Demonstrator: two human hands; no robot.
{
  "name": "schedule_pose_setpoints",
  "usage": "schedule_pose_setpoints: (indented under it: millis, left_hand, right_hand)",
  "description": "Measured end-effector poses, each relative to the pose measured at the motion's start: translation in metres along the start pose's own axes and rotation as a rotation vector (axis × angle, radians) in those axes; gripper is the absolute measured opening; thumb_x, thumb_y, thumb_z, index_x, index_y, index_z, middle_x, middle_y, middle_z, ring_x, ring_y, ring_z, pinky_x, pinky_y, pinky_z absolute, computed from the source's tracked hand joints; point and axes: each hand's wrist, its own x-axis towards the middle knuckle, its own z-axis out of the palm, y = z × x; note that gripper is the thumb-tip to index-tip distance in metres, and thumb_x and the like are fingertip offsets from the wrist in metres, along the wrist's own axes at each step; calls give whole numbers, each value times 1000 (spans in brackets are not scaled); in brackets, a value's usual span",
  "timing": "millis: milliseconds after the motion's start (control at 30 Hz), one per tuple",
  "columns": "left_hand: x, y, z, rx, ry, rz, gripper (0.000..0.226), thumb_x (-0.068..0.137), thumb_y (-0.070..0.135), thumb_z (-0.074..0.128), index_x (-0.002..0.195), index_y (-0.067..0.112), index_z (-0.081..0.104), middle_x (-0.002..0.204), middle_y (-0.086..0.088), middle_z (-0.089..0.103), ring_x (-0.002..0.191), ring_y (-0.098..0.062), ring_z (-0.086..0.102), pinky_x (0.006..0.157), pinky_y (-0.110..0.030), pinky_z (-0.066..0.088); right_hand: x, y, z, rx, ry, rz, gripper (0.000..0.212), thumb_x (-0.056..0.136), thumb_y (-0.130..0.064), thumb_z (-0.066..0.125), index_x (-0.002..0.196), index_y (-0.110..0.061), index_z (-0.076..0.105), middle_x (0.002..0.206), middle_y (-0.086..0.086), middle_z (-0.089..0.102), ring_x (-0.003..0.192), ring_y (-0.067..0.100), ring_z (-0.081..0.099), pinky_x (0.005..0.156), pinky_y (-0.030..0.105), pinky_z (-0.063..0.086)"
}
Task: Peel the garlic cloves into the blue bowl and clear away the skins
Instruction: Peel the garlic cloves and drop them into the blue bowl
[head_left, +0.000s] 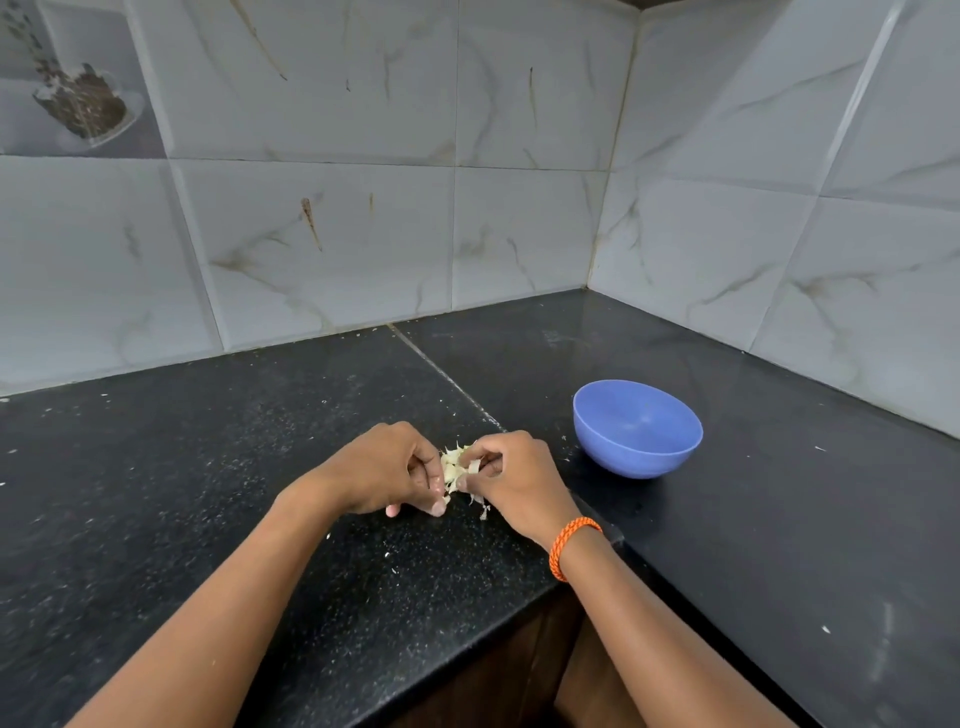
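Both grips closed on the garlic (453, 467), left hand (387, 470) and right hand (511, 475) pinching; loosened skins (482, 506) may scatter across the worktop (260, 467), missing the empty blue bowl (637, 427) at 2 o'clock.

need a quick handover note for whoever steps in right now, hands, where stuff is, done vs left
Left hand and right hand: both pinch the garlic between them, low over the black counter, mid-peel.
Blue bowl: to the right of the hands, upright, no cloves visible inside.
Skins: a few loose pieces by the right hand, small flecks around the counter.
Done: peeling started.
Left: finish peeling, drop cloves into the bowl, clear the skins.
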Motion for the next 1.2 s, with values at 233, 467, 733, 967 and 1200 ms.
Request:
schedule_pose_setpoints:
  millis: [233,467,733,967,1200]
  left_hand:
    - [0,7,3,142,41,-1,12,87,24,90,84,24,78,86,6,79,56,-7,67,70,-33,57]
    - [-3,12,6,206,165,-41,10,94,30,83,85,34,80,91,16,80,62,1,69,83,-39,62]
    - [-11,29,17,323,398,20,8,95,43,78,89,38,74,94,18,67,86,-4,63,76,-33,53]
    - [13,36,27,196,457,79,10,100,37,72,91,37,76,89,14,66,81,-4,60,70,-31,47]
    - [21,35,43,-145,404,136,12,98,23,79,98,33,85,88,19,81,85,-1,73,77,-20,54]
  right_hand:
    - [1,13,-28,2,-48,-127,19,94,-19,80,112,-25,80,105,-10,78,88,4,72,83,19,58]
    - [1,23,-38,-48,-36,-246,28,98,-7,74,121,-21,78,110,-8,76,98,1,71,90,19,59]
    - [-4,32,-37,-204,-131,-320,22,101,-29,73,122,-26,77,118,-14,63,103,5,63,93,29,55]
    - [4,28,-37,-327,-208,-372,8,106,-25,65,107,-20,70,112,-10,54,99,7,54,88,28,48]
    - [1,38,-40,-23,39,-303,5,101,-19,72,99,-22,71,85,-10,73,78,7,73,72,29,63]
